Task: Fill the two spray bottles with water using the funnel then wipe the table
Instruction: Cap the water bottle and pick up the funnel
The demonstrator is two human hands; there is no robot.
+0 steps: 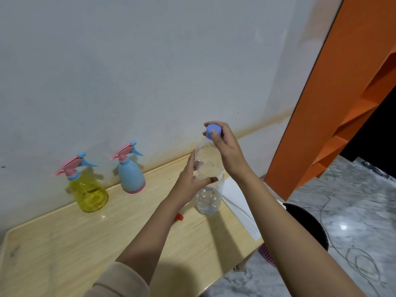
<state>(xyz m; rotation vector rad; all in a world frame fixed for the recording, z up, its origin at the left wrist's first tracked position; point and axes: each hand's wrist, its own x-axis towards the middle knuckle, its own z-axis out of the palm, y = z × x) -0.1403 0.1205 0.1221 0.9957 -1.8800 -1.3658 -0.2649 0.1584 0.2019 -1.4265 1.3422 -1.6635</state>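
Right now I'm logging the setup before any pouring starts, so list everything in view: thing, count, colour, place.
spray bottles: 2, yellow and blue, pink-and-blue triggers on, back of table by wall
water bottle: 1, clear, upright mid-table
cap: 1, blue, atop water bottle
orange piece: 1, on table behind left forearm, mostly hidden
paper: white sheets, table's right edge
table: 1, light wood
bin: 1, black, floor right
basket: 1, pink, floor under table edge
panel: orange, right
left hand: holds water bottle
right hand: grips cap
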